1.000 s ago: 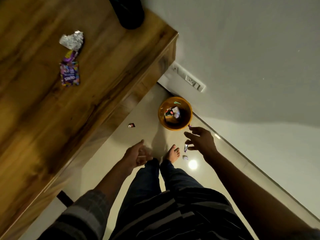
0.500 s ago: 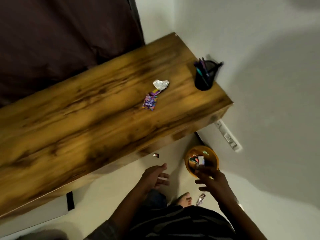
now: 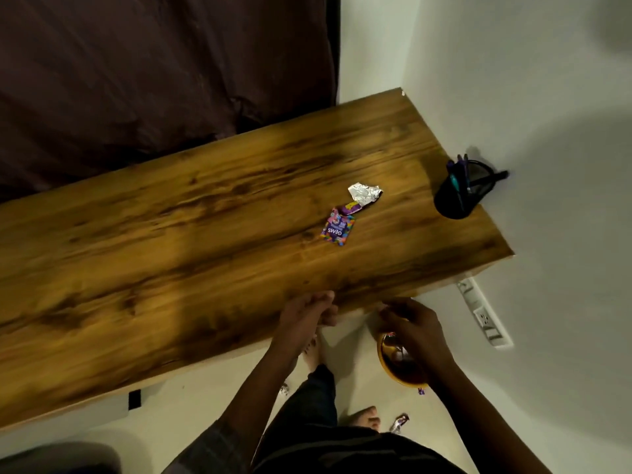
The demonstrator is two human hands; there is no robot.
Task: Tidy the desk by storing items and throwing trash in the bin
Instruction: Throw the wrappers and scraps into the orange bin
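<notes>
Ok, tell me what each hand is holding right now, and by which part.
Nothing visible in either. The left hand is loosely curled at the desk edge; the right hand hovers over the bin.

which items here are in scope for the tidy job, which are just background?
In scope:
- purple GEMS candy wrapper on the wooden desk
- crumpled silver foil beside it
- orange round bin on the floor
- small wrappers on the floor
- black pen holder

Background:
- dark curtain
- white wall socket strip
</notes>
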